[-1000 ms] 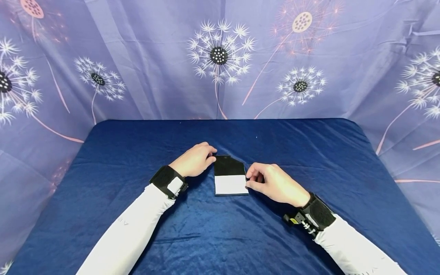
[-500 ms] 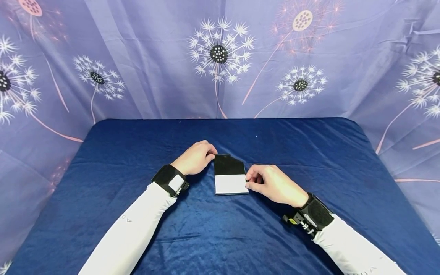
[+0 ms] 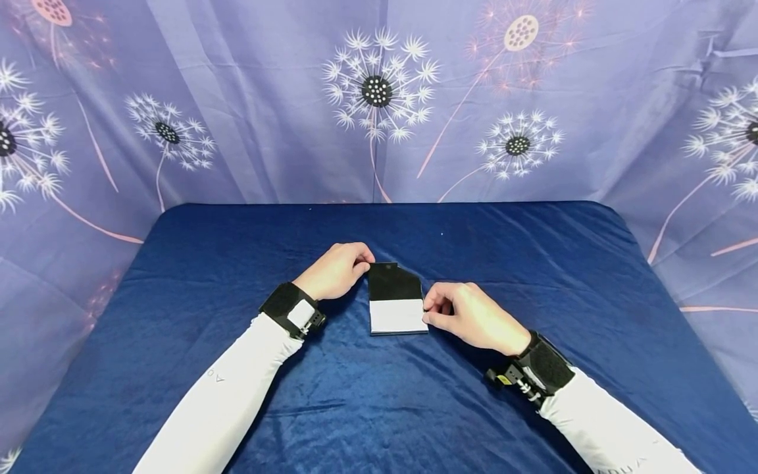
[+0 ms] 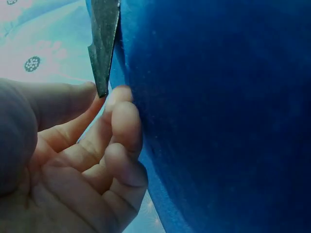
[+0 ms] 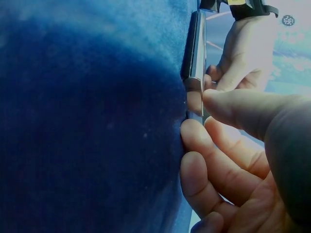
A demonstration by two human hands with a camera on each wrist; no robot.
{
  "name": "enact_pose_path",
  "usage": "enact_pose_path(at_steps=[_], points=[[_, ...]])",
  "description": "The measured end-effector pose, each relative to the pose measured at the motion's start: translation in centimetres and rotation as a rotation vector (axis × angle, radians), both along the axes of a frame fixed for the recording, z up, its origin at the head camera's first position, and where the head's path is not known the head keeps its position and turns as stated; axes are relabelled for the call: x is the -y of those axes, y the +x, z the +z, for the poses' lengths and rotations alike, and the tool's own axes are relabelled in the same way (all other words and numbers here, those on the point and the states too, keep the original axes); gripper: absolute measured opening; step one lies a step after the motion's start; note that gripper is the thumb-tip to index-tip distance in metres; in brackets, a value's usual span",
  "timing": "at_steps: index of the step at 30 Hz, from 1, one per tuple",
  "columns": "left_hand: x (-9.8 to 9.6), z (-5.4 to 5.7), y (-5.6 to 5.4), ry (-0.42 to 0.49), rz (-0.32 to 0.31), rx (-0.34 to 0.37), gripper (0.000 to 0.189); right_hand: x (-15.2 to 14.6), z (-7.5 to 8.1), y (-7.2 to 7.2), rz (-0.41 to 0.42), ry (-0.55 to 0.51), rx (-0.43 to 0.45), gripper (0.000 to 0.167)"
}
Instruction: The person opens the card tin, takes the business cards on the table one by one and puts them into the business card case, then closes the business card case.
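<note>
Mid-table in the head view lies a small flat case with a black upper flap [image 3: 392,283] and a white lower panel [image 3: 398,316]. The flap has a slanted right corner and a notched top edge. My left hand [image 3: 334,271] pinches the flap's upper left corner between thumb and index finger. In the left wrist view, the dark flap [image 4: 103,43] tapers down to those fingertips. My right hand [image 3: 476,316] pinches the right side beside the white panel, its other fingers curled. The right wrist view shows the case's edge [image 5: 194,53] close to the cloth. Its underside is hidden.
A dark blue velvety cloth [image 3: 331,408] covers the table, slightly wrinkled. Behind it hangs a lilac curtain [image 3: 266,112] with dandelion prints, continuing down both sides. Each wrist wears a black strap with a small camera.
My left fingertips have shifted slightly up onto the flap's corner. My right hand keeps its place at the case's right edge. The head view has tilted a little.
</note>
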State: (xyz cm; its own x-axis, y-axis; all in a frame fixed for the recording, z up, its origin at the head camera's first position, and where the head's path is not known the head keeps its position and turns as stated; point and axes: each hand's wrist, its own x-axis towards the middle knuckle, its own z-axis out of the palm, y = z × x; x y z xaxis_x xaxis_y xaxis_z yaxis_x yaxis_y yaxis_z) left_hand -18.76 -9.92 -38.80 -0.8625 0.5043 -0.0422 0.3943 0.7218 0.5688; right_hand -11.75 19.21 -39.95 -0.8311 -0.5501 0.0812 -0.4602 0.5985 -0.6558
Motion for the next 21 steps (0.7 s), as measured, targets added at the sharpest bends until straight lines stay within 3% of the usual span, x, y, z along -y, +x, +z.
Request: enact_pose_path(at_steps=[21], points=[[0.44,0.79,0.99,0.103,-0.012,0.024,0.013,-0.13,0.18,-0.34,-0.085,-0.011,-0.022,0.008]])
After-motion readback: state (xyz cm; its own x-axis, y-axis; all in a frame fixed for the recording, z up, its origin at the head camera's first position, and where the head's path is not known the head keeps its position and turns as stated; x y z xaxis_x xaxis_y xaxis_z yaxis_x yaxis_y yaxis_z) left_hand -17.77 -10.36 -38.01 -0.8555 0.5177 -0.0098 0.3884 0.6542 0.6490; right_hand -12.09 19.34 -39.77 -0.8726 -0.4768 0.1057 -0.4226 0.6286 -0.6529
